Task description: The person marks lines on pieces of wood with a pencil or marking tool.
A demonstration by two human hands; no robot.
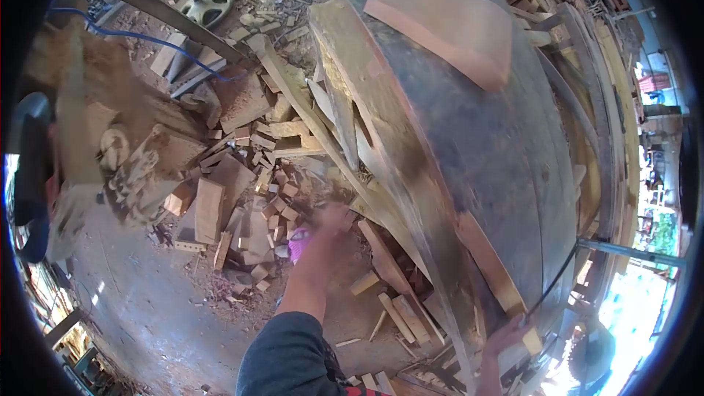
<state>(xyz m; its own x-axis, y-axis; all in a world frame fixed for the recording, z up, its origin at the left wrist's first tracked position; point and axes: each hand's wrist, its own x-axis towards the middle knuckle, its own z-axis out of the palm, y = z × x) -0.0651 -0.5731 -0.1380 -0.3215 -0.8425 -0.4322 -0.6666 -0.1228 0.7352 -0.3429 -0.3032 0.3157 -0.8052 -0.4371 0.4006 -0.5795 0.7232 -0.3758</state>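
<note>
My left hand (334, 224) reaches out over the floor beside the workbench, above scattered wood offcuts (282, 213). Motion smears its fingers, so I cannot make out their pose or anything in them. Close to that wrist is a small bright pink thing (297, 246), partly covered by my forearm. At lower right, my right hand (506, 336) grips the near end of a reddish-brown wooden board (493, 260). This board lies slanted along the edge of the dark workbench top (513, 154). A wide, curved wooden block (444, 18) rests farther up on the bench.
A long rough beam (381, 117) runs along the bench's left side. Several blocks and strips litter the floor, with a larger block (209, 209) among them. A handwheel (207, 9) and a blue cable (147, 38) are at upper left. Stacked planks (609, 117) stand beyond the bench.
</note>
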